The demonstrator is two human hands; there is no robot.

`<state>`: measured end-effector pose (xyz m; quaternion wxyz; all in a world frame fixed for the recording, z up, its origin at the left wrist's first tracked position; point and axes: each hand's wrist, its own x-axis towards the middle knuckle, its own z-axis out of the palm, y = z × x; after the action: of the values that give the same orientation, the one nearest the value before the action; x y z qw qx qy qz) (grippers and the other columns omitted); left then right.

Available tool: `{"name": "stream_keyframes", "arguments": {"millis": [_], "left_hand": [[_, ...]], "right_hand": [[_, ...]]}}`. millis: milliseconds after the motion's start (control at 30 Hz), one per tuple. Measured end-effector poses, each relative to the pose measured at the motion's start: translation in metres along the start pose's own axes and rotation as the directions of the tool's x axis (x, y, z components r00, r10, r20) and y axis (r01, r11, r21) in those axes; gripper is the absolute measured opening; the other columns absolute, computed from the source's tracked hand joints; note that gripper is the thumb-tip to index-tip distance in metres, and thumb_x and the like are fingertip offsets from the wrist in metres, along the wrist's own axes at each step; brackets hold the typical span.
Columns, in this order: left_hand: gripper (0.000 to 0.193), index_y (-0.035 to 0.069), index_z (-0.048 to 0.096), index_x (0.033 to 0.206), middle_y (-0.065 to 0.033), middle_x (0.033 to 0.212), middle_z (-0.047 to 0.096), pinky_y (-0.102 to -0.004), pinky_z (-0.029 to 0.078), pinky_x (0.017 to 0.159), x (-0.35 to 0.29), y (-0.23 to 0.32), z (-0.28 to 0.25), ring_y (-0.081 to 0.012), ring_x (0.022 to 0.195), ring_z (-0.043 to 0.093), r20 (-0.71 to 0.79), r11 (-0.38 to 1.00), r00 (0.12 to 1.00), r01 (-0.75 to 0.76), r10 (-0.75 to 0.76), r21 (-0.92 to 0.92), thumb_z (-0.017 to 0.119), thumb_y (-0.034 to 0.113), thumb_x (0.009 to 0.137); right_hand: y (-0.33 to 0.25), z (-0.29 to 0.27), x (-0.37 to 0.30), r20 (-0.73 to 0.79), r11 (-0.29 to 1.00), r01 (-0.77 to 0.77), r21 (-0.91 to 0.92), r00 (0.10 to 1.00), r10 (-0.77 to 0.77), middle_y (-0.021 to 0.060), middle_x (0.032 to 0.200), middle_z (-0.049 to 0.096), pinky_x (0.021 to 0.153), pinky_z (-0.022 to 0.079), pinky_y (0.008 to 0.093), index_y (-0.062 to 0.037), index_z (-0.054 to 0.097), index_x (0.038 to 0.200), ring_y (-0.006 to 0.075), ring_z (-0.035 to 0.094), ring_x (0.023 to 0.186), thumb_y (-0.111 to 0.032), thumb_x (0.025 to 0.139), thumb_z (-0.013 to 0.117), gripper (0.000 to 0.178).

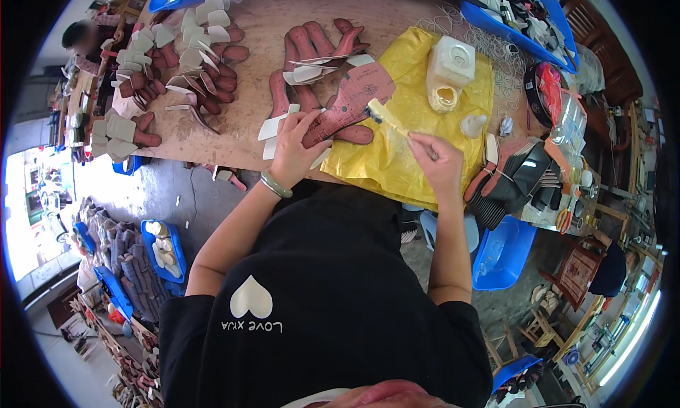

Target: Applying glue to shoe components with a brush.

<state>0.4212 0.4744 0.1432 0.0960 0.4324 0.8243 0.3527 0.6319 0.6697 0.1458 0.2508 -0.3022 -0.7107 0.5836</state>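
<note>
My left hand [296, 149] is closed around the narrow end of a reddish-pink insole [365, 86], holding it tilted over the edge of a yellow plastic sheet [389, 163]. My right hand [435, 160] pinches the pale handle of a small brush [391, 120]. The brush's dark bristles are at the insole's right edge; whether they touch it I cannot tell. More pink insoles with white pieces [308, 74] lie beyond and under my left hand. On the sheet, a white plastic jug [453, 59] has a yellowed opening facing me, and a small translucent container [473, 126] lies nearby.
Rows of insoles with white pieces [205, 47] cover the table's left side. Tangled string [506, 68] and a blue bin [545, 18] are at the back right. To the right lie bundled black soles [513, 174] and orange-handled scissors [564, 220]. A blue tub [504, 252] stands below.
</note>
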Motion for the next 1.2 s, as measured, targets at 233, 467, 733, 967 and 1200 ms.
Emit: {"name": "stream_keyframes", "arguments": {"millis": [233,467,733,967,1200], "left_hand": [[0.06,0.007,0.057,0.123,-0.0111,0.109,0.054,-0.0377,0.042,0.093,-0.008,-0.01,-0.018,-0.0293,0.104,0.05,0.072,0.996,0.994,-0.073,0.077,-0.054,0.078,0.019,0.068],[0.058,0.008,0.058,0.122,-0.0106,0.111,0.052,-0.0374,0.041,0.095,-0.001,-0.013,-0.035,-0.029,0.106,0.049,0.185,0.981,0.964,-0.182,0.191,-0.063,0.078,0.017,0.068],[0.06,0.009,0.058,0.122,-0.0102,0.111,0.053,-0.0383,0.041,0.093,0.005,-0.01,-0.032,-0.0295,0.104,0.049,0.221,0.969,0.943,-0.244,0.248,-0.048,0.079,0.015,0.067],[0.059,0.009,0.058,0.121,-0.01,0.109,0.054,-0.041,0.042,0.089,0.002,-0.01,-0.031,-0.0309,0.101,0.05,0.133,0.957,0.954,-0.28,0.268,0.078,0.078,0.014,0.065],[0.061,0.011,0.059,0.122,-0.0091,0.108,0.054,-0.04,0.04,0.09,0.0,-0.022,-0.033,-0.03,0.101,0.049,0.101,0.961,0.964,-0.256,0.247,0.1,0.078,0.016,0.065]], "right_hand": [[-0.001,-0.041,0.034,-0.138,0.967,0.0,-0.255,0.99,-0.036,0.005,0.083,0.07,0.064,0.048,0.0204,-0.0005,0.07,0.096,0.0063,0.062,0.071,-0.01,0.084,0.069,0.016],[-0.027,-0.041,0.029,0.011,0.958,0.12,-0.261,0.993,-0.122,0.0055,0.079,0.069,0.061,0.046,0.021,-0.0029,0.071,0.095,0.0073,0.061,0.069,-0.011,0.083,0.069,0.015],[-0.083,-0.025,0.056,0.212,0.92,0.236,-0.314,0.962,-0.174,0.0068,0.084,0.07,0.064,0.048,0.0237,-0.0047,0.072,0.093,0.0111,0.064,0.073,-0.012,0.081,0.071,0.014],[-0.079,0.007,0.039,0.187,0.707,0.381,-0.596,0.922,-0.339,0.0082,0.078,0.067,0.058,0.049,0.0327,-0.0107,0.072,0.088,0.0253,0.063,0.065,-0.016,0.08,0.069,0.01],[-0.099,0.017,0.03,0.149,0.723,0.355,-0.593,0.931,-0.334,0.0091,0.068,0.063,0.055,0.048,0.0362,-0.0113,0.068,0.079,0.0277,0.062,0.062,-0.02,0.079,0.065,0.009]]}}
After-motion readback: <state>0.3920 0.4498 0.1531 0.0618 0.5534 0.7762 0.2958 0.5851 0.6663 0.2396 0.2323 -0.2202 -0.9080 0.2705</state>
